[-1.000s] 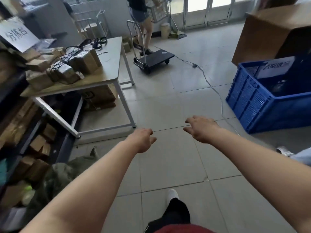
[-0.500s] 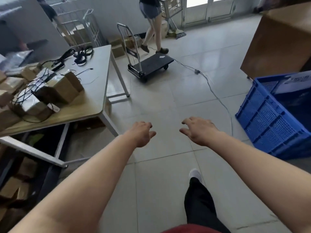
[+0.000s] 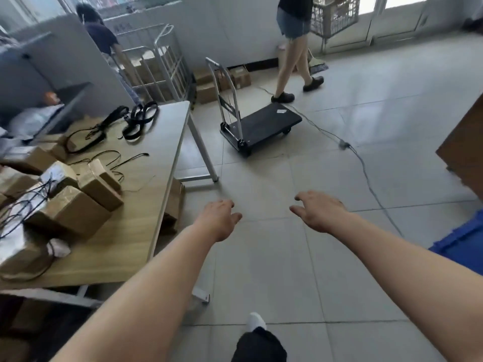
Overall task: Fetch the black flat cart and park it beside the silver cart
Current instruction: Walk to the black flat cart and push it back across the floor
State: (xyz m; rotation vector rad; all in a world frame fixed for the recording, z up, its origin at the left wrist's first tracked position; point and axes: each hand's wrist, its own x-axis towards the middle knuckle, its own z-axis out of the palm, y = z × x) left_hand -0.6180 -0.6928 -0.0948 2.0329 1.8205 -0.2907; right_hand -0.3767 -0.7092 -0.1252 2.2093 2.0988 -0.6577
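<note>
Closer now, black flat cart sits upper centre; left hand and right hand reach forward, fingers spread, empty.

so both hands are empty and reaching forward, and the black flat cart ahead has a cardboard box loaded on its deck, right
Not quite. The head view shows the black flat cart with a bare deck, apart from a small pale label; no box sits on it. The rest holds: the left hand and right hand are empty and reaching forward.
</note>
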